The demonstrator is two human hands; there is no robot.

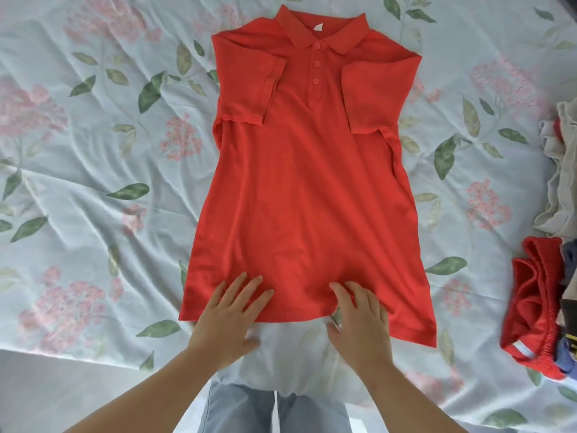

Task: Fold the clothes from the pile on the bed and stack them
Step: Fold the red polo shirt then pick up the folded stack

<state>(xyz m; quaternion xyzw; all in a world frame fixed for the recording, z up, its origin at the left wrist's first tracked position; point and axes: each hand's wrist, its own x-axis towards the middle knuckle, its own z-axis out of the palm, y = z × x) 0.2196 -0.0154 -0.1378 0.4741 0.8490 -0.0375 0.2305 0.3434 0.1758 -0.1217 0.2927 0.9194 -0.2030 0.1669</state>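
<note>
A red polo shirt [309,182] lies face up and spread flat in the middle of the bed, collar away from me, both short sleeves folded in over the chest. My left hand [232,310] rests flat on the shirt's bottom hem, left of centre, with straight spread fingers. My right hand [359,317] lies flat on the hem just right of centre, fingers straight, the thumb off the cloth on the sheet. At the right edge sits the pile of clothes [562,170], with beige cloth on top.
The bed has a pale floral sheet [93,151] with pink flowers and green leaves. Red shorts with an elastic waist [530,307] lie crumpled at the right beside dark garments. The bed's near edge runs by my legs in light jeans [243,414].
</note>
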